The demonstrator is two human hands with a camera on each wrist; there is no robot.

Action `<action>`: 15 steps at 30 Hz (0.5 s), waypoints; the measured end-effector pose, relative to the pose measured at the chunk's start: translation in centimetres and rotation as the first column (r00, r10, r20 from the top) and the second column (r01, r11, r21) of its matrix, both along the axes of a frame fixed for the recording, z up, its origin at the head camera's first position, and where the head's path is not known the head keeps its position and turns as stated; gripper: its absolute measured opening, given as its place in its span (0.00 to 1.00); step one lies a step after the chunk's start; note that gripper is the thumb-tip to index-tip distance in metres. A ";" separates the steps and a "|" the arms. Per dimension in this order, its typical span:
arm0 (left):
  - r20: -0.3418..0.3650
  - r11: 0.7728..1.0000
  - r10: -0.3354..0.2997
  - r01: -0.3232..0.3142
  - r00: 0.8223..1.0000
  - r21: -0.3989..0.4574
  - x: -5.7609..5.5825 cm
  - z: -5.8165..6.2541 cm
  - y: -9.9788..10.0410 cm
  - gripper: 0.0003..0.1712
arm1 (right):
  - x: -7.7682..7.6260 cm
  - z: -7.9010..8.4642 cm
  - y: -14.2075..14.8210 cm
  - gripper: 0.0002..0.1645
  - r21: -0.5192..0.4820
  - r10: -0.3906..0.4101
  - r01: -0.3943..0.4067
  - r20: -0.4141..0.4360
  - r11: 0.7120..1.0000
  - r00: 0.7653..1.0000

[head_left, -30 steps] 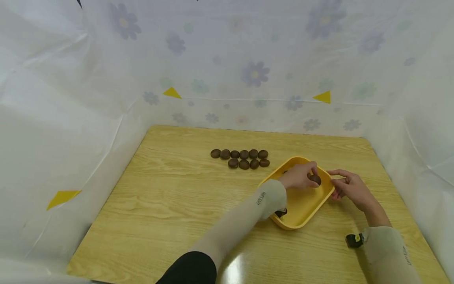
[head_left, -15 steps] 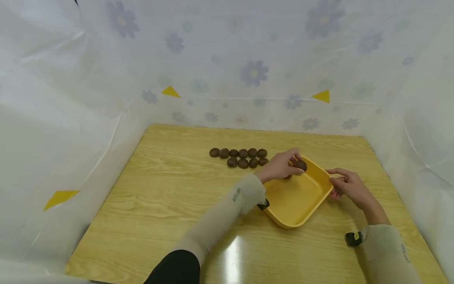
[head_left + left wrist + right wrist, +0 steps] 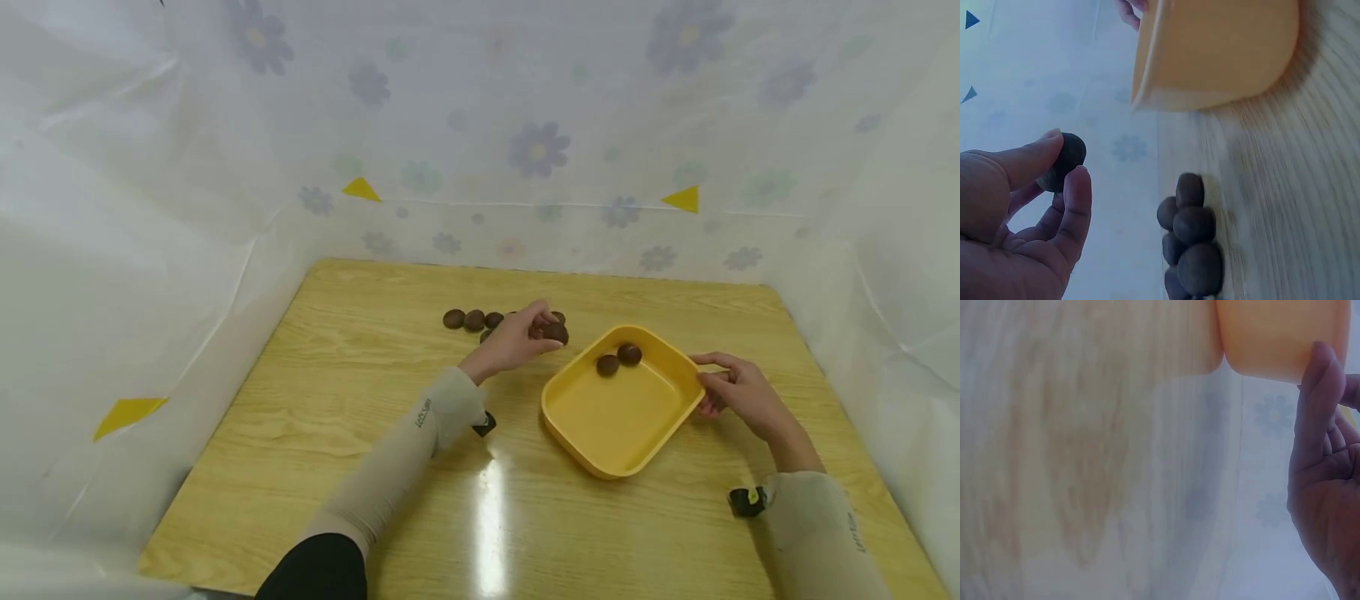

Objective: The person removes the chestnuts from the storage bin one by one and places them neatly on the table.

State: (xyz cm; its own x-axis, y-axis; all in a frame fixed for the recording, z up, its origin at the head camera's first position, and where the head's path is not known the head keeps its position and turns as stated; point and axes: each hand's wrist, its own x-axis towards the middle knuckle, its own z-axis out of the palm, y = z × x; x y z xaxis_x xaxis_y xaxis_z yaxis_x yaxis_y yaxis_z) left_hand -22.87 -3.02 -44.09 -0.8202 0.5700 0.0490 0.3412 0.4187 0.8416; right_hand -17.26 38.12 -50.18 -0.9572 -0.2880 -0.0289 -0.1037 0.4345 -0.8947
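Note:
My left hand (image 3: 517, 337) pinches a smooth dark brown pebble (image 3: 1071, 156) between thumb and fingers, raised above the table. Just under and behind it in the head view, several similar brown pebbles (image 3: 1200, 269) sit side by side in two rows, partly hidden by the hand. A yellow rectangular tray (image 3: 611, 429) with rounded corners stands to the right, turned at an angle. Two brown pebbles (image 3: 629, 354) lie near its far corner. At the tray's right corner, my right hand (image 3: 746, 396) holds the rim with thumb and fingers.
The wood-grain table (image 3: 337, 400) is enclosed by white flower-print sheeting (image 3: 465, 125) at the back and sides. Yellow tape triangles (image 3: 682, 200) mark the sheeting. A black wrist device (image 3: 747, 502) sits beside the right sleeve.
My left hand has moved left, out of the tray and over to the pebble rows, carrying one pebble. Two pebbles in the tray are now uncovered. My right hand stays at the tray corner.

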 end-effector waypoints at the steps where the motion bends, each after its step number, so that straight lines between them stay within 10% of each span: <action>1: -0.006 1.000 0.014 -0.014 1.000 -0.004 -0.1 -0.1 -0.7 0.13 | 0.0 0.0 0.0 0.29 0.003 -0.003 0.003 0.003 1.000 1.000; 15: 0.006 0.978 0.209 -0.209 0.978 -0.008 -1.0 -1.2 -8.5 0.14 | 0.1 0.2 -0.2 0.29 -0.010 -0.008 0.008 0.015 1.000 1.000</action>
